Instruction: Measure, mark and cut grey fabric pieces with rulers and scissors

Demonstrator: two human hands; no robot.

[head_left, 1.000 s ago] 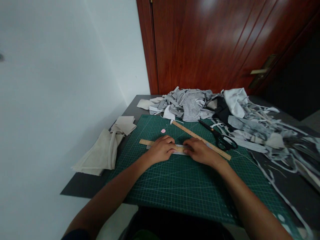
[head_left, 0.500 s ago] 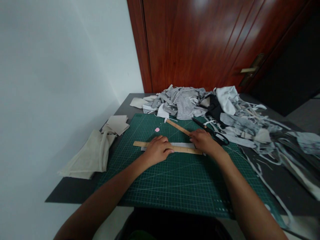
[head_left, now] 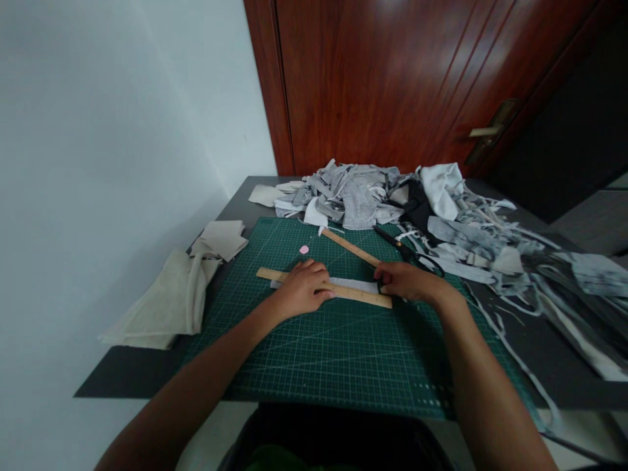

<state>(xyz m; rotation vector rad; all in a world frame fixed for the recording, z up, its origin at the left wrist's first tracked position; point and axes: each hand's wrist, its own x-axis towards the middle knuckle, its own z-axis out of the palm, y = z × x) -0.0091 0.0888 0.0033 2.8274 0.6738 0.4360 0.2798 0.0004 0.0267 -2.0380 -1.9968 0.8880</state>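
Wooden and pale, the ruler lies lengthwise over a grey strip on the green mat, leaving a band of cloth showing along its far edge. Laying one on the other seems done; no mark or cut can be made out on the strip, so whatever work remains appears to be at its right end. The left hand presses down on the ruler, fingers across it, though I cannot tell whether its grip closes around the wood. The right hand has its fingers curled in at the strip's right end, by something small and dark; I cannot tell whether that grip holds it, the cloth or nothing. Beyond, the scissors and a second ruler rest on the mat, the latter's near end hidden by the right hand. Compared with half a second ago, the right hand's fingers are drawn in more tightly, while the left stays on the ruler; a second ago both hands were over it. The scissors remain beside the scraps.
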